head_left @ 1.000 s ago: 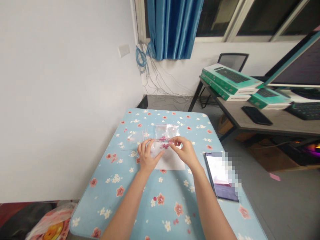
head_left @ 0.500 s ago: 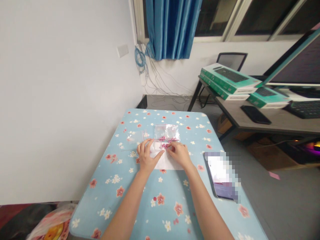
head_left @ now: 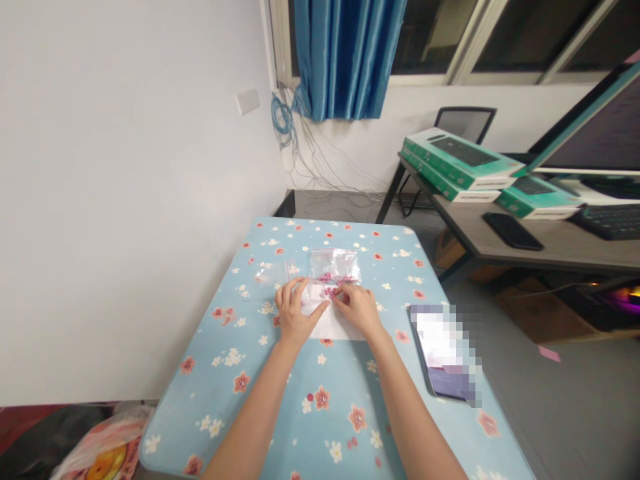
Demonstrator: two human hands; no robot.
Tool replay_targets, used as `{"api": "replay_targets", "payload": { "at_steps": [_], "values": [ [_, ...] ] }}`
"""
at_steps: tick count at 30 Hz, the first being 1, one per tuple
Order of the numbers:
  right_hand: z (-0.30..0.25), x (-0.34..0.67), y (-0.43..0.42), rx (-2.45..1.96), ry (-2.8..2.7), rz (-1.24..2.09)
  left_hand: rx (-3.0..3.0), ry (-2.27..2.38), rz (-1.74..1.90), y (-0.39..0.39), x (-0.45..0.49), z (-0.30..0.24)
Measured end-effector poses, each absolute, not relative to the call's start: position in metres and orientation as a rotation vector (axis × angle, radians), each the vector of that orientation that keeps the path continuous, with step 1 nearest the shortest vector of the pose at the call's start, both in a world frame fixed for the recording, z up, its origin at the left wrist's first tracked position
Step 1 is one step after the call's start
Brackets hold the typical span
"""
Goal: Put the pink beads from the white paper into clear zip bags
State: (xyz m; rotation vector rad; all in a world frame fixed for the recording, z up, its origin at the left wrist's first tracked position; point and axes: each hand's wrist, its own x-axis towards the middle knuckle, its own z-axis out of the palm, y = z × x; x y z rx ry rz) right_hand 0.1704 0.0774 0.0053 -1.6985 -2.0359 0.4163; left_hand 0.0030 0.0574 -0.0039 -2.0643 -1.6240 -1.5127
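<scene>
My left hand point(head_left: 293, 311) rests on a white sheet point(head_left: 334, 325) on the flowered blue table point(head_left: 240, 347), its fingers curled around something small I cannot make out. My right hand point(head_left: 356, 307) lies beside it with the fingertips pinched at a cluster of small pink beads point(head_left: 330, 291). Just beyond the hands lies a clear zip bag point(head_left: 334, 263) with pink beads inside. A second, flatter clear bag point(head_left: 271, 274) lies to its left.
A phone point(head_left: 443, 351) lies on the table at my right. Further right stands a grey desk point(head_left: 505, 248) with green keyboard boxes point(head_left: 457, 157), a dark phone point(head_left: 513, 231) and a monitor. A white wall runs along the left; a blue curtain and cables hang behind.
My right hand has dropped from a raised pinch onto the sheet, closer to my left hand. My left hand has hardly moved.
</scene>
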Motion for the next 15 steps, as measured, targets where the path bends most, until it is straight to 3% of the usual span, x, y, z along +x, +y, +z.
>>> {"api": "replay_targets", "payload": {
  "at_steps": [15],
  "values": [
    [0.023, 0.176, 0.080, -1.529, -1.850, 0.526, -2.066, -1.648, -1.515, 0.057, 0.003, -0.006]
  ]
}}
